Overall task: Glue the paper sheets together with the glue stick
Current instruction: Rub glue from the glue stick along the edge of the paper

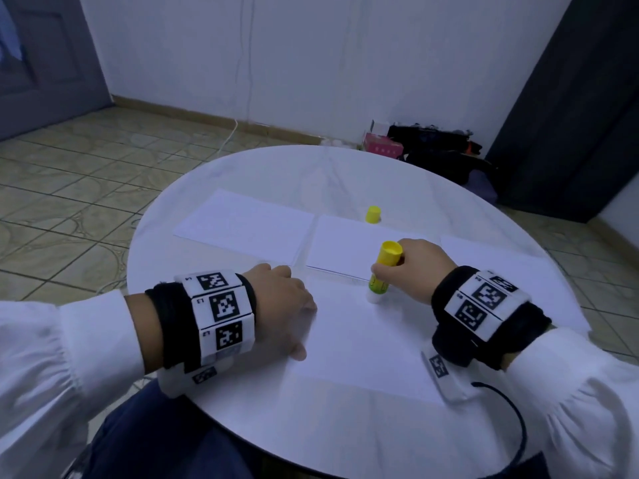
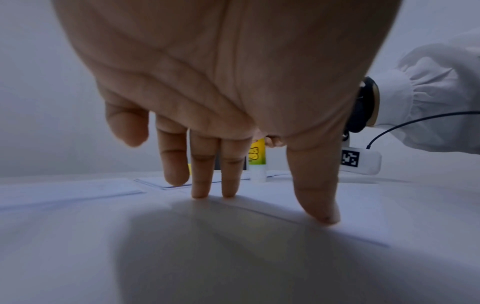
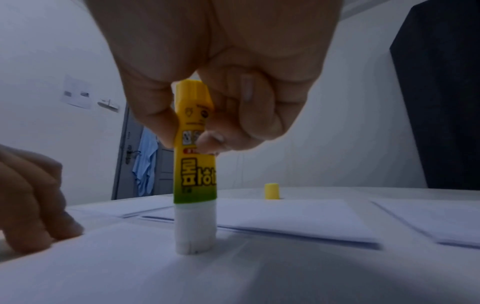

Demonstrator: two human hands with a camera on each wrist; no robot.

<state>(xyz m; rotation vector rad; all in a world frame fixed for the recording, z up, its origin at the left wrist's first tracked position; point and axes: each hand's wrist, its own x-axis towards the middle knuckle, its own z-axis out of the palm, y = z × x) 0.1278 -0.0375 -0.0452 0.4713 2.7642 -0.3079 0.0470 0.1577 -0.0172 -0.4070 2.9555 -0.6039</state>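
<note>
Looks like the early part of the job: glue stick (image 1: 383, 274) uncapped, standing nearly upright with its white tip down on the near sheet (image 1: 363, 340), close to that sheet's far edge, so gluing apparently just getting going. Right hand (image 1: 420, 267) closed around the upper half of the stick, thumb on one side and curled fingers on the other. Left hand (image 1: 280, 305) flat and relaxed, fingers straight, fingertips (image 2: 228, 193) pressing the near sheet's left part to pin it down on the tabletop (image 1: 345, 426). Still to go, by the look of it: spreading glue over the sheet, then laying another one on top and pressing it flat. Three more sheets waiting untouched further back: left sheet (image 1: 242, 226), middle sheet (image 1: 345, 247) and a right one (image 1: 484, 250) partly hidden behind the right wrist. Yellow cap (image 1: 373, 214) parked upright just beyond the middle sheet. Head view good for the whole layout, but no help on the tip contact; right wrist view shows the white glue end actually touching paper, plus the grip on the label. Left wrist view alone shows which fingertips really touch down, little finger lifted clear. No visible glue marks anywhere, though hard to tell on white paper.
</note>
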